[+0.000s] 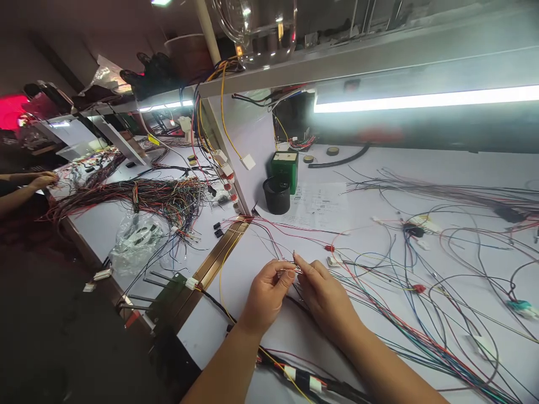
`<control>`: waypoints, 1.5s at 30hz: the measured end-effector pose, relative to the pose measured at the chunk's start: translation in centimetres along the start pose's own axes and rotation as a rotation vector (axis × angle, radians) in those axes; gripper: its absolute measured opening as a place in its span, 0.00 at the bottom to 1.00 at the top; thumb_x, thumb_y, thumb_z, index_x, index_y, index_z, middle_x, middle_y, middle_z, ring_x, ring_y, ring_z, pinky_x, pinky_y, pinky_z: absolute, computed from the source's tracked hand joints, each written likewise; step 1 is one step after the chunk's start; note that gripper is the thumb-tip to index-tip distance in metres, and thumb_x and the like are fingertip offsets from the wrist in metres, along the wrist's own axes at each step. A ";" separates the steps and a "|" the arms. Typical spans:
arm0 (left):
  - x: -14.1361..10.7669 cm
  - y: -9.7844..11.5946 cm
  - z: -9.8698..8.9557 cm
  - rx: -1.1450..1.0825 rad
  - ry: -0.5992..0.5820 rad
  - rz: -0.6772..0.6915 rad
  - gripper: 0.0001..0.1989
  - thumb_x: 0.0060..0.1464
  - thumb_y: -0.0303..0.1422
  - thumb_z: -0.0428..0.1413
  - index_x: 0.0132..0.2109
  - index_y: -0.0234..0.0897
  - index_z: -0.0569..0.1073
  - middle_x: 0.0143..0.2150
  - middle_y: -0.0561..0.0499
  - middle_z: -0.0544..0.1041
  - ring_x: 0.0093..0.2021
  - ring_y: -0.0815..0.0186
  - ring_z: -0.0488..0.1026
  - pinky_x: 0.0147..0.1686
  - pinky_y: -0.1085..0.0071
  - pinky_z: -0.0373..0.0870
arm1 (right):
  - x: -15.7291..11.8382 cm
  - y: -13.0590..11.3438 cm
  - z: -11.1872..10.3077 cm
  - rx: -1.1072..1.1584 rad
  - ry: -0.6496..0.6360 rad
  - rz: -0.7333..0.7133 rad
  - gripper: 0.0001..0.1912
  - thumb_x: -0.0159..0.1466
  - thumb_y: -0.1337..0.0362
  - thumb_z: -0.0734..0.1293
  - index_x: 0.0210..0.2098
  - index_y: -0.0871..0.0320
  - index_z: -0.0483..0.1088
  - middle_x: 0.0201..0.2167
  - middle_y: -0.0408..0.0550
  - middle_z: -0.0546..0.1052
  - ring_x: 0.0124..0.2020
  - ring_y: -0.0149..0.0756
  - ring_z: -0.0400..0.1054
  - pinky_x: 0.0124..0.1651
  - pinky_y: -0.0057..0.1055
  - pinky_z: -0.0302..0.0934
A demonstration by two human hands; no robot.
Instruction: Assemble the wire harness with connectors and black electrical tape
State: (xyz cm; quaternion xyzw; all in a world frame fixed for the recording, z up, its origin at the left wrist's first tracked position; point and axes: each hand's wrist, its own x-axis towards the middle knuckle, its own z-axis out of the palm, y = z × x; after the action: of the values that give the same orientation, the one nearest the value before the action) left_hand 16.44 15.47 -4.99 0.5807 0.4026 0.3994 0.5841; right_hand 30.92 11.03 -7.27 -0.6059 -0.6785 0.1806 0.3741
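Beside the wire bundle point(138, 199) spread across the white table point(261, 264), the left hand point(266, 294) pinches thin wires point(290, 271) just above the tabletop. The right hand point(325, 296) pinches the same wire ends; holding them close to the tips, clear of the loose harness wires point(404, 331) to the right, looks the steadiest way.

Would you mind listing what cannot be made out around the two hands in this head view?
- What the left hand and right hand pinch: too small, covered by the fingers.
- Print on the paper sheet: too small to read.
- Black mesh cup contents: hidden by its wall.
- Taped cable bundle: cut off by the bottom edge.
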 end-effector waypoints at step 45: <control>0.2 0.0 0.2 -0.304 0.100 -0.216 0.26 0.58 0.49 0.52 0.58 0.38 0.63 0.24 0.58 0.63 0.17 0.78 0.52 0.17 0.80 0.48 | 0.8 -0.8 -1.5 0.569 -0.026 0.306 0.10 0.61 0.57 0.64 0.29 0.57 0.68 0.26 0.41 0.70 0.28 0.32 0.62 0.33 0.27 0.57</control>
State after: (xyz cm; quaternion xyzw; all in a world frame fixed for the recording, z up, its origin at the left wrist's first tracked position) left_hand 16.70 15.54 -5.03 0.4188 0.4259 0.4190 0.6839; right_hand 31.45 11.34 -5.53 -0.5698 -0.5064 0.4248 0.4882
